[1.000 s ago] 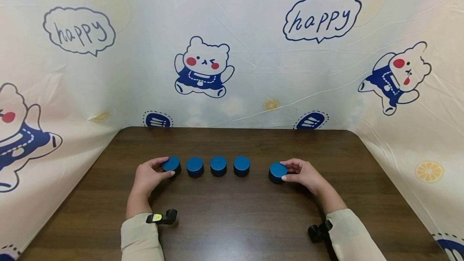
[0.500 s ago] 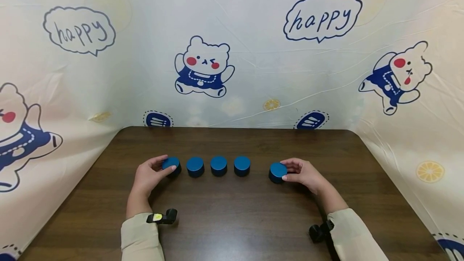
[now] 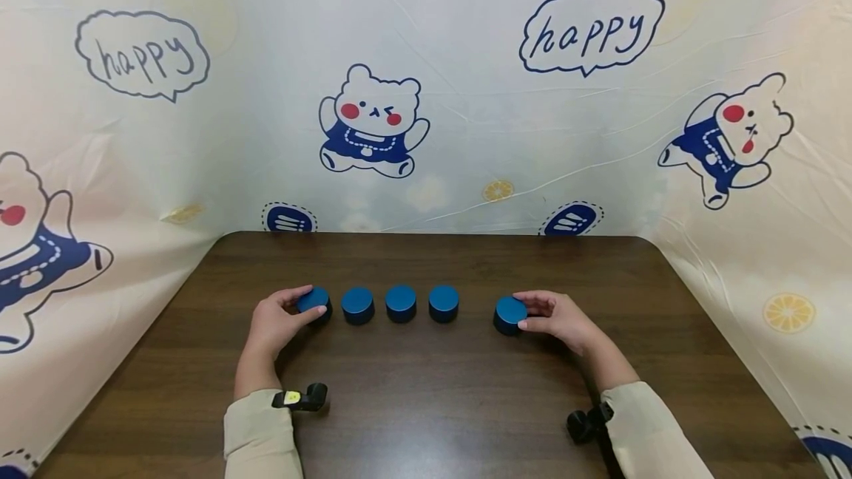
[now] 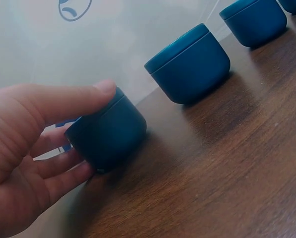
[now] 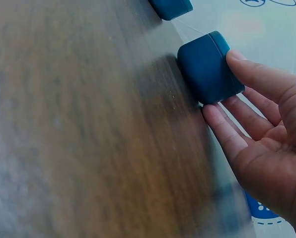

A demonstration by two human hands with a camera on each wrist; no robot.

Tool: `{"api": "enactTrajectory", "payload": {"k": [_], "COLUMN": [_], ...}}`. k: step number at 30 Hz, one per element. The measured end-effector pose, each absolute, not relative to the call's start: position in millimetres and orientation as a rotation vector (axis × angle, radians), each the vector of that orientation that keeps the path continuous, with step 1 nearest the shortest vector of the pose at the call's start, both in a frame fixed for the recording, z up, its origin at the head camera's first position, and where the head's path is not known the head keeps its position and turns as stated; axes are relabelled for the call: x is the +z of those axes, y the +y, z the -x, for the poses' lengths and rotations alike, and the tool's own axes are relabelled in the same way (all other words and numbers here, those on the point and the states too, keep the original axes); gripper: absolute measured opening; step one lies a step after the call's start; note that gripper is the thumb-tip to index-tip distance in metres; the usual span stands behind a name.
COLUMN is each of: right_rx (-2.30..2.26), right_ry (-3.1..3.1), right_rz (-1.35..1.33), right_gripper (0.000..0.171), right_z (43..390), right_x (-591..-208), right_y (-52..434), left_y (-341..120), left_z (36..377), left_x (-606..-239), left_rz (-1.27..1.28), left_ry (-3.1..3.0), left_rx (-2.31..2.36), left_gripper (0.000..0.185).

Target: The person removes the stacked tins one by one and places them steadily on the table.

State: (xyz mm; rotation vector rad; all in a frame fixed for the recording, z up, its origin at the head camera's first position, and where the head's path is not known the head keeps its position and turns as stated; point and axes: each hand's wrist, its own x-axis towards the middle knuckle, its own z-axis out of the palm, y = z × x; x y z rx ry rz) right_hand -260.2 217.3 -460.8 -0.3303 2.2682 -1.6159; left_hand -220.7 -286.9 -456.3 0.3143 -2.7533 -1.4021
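Observation:
Five round blue lidded jars stand in a row on a dark wooden table. My left hand grips the leftmost jar, thumb on its near side and fingers behind it. In the left wrist view that hand wraps the jar, with the neighbouring jar just beyond. My right hand holds the rightmost jar, which sits apart from the others. The right wrist view shows the hand with thumb and fingers round this jar. Both jars rest on the table.
Three more blue jars stand evenly spaced between the two held ones. A printed cloth backdrop walls in the table at the back and both sides. Black wrist mounts sit on my sleeves.

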Motion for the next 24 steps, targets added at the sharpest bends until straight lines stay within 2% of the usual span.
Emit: {"api": "enactTrajectory", "payload": {"k": [24], "right_rx": [-1.633], "right_ry": [2.263], "right_rz": [0.314], "right_gripper": [0.055], "right_z": [266], "right_x": [-461], "right_y": [198], "left_y": [-285], "left_z": [221], "left_x": [-456], "left_rz": [-0.305], "left_ry": [-2.755], "left_rx": [-1.403], "left_gripper": [0.069]}}
